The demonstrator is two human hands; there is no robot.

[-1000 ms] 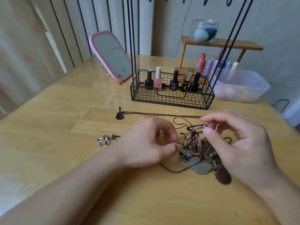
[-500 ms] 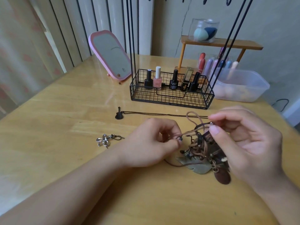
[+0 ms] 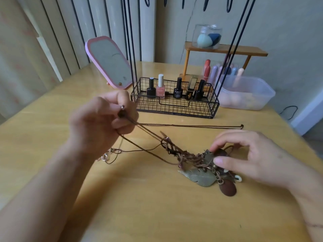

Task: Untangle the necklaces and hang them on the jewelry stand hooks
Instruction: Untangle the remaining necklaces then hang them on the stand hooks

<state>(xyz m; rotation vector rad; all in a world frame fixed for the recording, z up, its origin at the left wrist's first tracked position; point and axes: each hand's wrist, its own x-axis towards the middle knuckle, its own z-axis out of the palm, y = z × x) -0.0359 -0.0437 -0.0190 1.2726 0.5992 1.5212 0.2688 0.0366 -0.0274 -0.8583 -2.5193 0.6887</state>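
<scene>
Right hand: the right hand (image 3: 258, 158) sits low over the wooden table (image 3: 139, 206), thumb and fingertips pinching down on the knotted heap.
Tangle: the tangled necklaces (image 3: 197, 159) lie on the tabletop under that hand, brown cords bunched with small beads.
Pendants: a bronze leaf pendant (image 3: 199, 178) and a dark brown oval pendant (image 3: 228, 188) lie flat at the near edge of the heap.
Left hand: the left hand (image 3: 103, 119) is raised off the table, well apart from the other, fingers curled round a cord end with a small bead; the cords run taut from it down to the heap.
Loose pieces: a pale chain clasp (image 3: 109, 153) lies beside the left wrist; a thin dark chain (image 3: 192, 126) stretches straight across the table behind the hands.
Stand: the jewelry stand (image 3: 174, 103) is a black wire basket holding nail polish bottles (image 3: 160, 89), with thin rods rising to hooks at the top edge of view.
Behind: a pink mirror (image 3: 109, 62), a clear plastic tub (image 3: 246, 93), a small wooden shelf (image 3: 227, 49).
</scene>
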